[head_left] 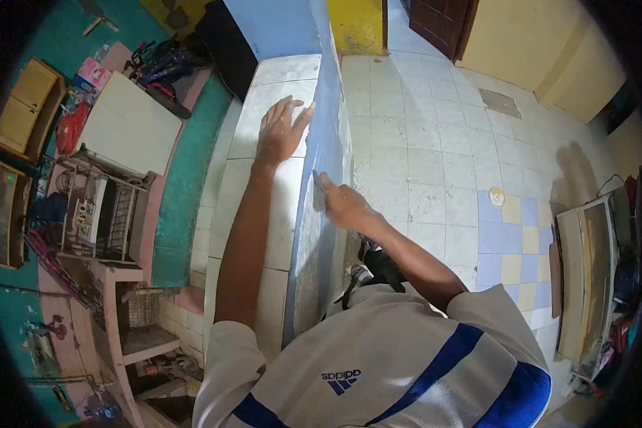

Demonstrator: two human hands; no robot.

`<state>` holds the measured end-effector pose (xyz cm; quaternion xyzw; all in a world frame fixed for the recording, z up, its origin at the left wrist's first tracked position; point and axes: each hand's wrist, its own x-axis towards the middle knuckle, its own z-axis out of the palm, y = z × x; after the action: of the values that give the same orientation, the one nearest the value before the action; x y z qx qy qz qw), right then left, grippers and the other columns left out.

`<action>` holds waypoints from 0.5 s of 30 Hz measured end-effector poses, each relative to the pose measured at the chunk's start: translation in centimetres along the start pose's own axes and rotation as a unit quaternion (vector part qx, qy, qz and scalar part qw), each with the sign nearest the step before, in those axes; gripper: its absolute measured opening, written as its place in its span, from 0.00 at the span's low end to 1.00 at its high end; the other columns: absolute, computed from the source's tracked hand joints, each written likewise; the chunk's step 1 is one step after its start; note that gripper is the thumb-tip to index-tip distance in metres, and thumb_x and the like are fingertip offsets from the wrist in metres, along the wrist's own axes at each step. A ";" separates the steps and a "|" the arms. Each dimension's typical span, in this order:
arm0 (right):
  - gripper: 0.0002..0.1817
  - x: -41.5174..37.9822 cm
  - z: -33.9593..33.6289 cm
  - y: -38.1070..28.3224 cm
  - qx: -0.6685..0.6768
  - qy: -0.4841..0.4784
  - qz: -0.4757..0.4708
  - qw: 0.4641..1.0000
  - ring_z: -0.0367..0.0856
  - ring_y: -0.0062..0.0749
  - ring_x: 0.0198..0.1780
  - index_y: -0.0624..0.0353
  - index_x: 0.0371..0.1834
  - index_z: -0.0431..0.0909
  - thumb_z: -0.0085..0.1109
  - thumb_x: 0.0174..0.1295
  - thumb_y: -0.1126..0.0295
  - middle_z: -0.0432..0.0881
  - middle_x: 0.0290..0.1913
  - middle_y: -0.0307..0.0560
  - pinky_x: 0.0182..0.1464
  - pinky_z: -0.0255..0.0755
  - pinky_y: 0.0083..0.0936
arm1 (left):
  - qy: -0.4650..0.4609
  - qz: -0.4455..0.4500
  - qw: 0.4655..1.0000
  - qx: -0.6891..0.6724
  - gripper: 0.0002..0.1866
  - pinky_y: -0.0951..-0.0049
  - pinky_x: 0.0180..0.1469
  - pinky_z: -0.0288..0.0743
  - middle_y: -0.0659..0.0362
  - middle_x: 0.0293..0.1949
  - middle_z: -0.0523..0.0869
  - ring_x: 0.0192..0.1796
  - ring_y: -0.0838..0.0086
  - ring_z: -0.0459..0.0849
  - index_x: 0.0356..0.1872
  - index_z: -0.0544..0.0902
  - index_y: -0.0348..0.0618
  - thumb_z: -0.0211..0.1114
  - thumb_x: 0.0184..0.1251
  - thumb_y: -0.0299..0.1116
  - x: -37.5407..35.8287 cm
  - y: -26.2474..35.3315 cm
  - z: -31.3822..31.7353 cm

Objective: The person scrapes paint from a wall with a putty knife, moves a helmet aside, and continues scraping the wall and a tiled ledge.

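Note:
My left hand (pixel 284 132) rests on the white-tiled top of a low wall (pixel 264 185), its fingers apart and its thumb at the blue edge. It holds nothing. My right hand (pixel 346 205) is closed around a small flat grey scraper (pixel 319 191), mostly hidden by the fingers. The scraper lies against the blue painted side (pixel 327 128) of the low wall, just below the tile edge. Worn, whitish patches show on this side, nearer my body.
To the right spreads a tiled floor (pixel 435 157) with a round yellowish item (pixel 496 197) on it. A glass-fronted cabinet (pixel 585 278) stands far right. Left of the wall are a metal rack (pixel 103 214), a white panel (pixel 132 121) and a bicycle (pixel 164 71). A blue column (pixel 278 28) rises ahead.

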<state>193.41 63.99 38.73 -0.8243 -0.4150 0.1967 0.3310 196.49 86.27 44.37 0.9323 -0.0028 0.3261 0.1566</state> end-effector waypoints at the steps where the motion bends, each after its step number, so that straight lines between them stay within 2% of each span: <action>1: 0.33 -1.0 0.5 -0.4 0.002 0.020 -0.019 1.000 0.83 0.68 0.40 0.62 0.70 0.58 0.53 0.58 0.77 0.83 0.35 0.71 0.44 0.75 0.55 | -0.002 -0.006 1.000 0.002 0.22 0.53 0.68 0.65 0.45 0.60 0.79 0.65 0.50 0.75 0.54 0.81 0.41 0.63 0.72 0.50 -0.2 0.0 0.0; 2: 0.33 -0.9 0.6 -0.8 0.003 0.041 -0.041 0.998 0.83 0.67 0.40 0.62 0.70 0.58 0.53 0.59 0.77 0.83 0.35 0.70 0.43 0.75 0.55 | -0.002 -0.010 1.000 0.006 0.22 0.53 0.68 0.65 0.44 0.60 0.79 0.65 0.50 0.75 0.54 0.81 0.42 0.63 0.72 0.50 0.2 -0.1 -0.2; 5: 0.34 -0.3 -1.9 -2.5 0.020 -0.070 0.053 0.996 0.81 0.68 0.52 0.58 0.74 0.55 0.49 0.62 0.76 0.81 0.47 0.75 0.55 0.73 0.54 | -0.008 -0.025 1.000 0.013 0.24 0.53 0.69 0.64 0.45 0.61 0.79 0.65 0.50 0.75 0.56 0.80 0.42 0.61 0.73 0.51 0.3 -0.1 -0.4; 9: 0.34 0.5 -2.5 -1.7 -0.029 -0.064 0.012 0.997 0.81 0.68 0.53 0.58 0.74 0.52 0.49 0.64 0.72 0.81 0.48 0.75 0.55 0.74 0.54 | -0.032 -0.042 0.999 -0.003 0.24 0.54 0.70 0.63 0.47 0.62 0.79 0.67 0.52 0.74 0.57 0.81 0.43 0.60 0.74 0.52 0.4 0.5 -1.0; 12: 0.26 -0.7 -1.9 -3.0 -0.026 -0.013 0.009 1.000 0.82 0.71 0.43 0.61 0.66 0.60 0.48 0.63 0.75 0.82 0.36 0.75 0.47 0.74 0.57 | -0.044 -0.059 0.997 0.003 0.23 0.55 0.71 0.63 0.47 0.62 0.79 0.68 0.53 0.73 0.56 0.81 0.43 0.59 0.74 0.52 0.8 0.4 -1.0; 15: 0.27 1.0 -2.6 -2.2 0.012 -0.006 0.016 1.000 0.82 0.72 0.44 0.61 0.69 0.58 0.48 0.65 0.74 0.82 0.36 0.75 0.47 0.74 0.57 | -0.059 -0.067 0.996 0.008 0.23 0.56 0.71 0.63 0.47 0.63 0.78 0.69 0.54 0.72 0.57 0.80 0.43 0.57 0.76 0.51 0.8 0.4 -1.5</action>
<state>194.32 64.80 42.06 -0.8256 -0.4013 0.2122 0.3350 196.15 86.38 46.08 0.9491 0.0532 0.2596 0.1701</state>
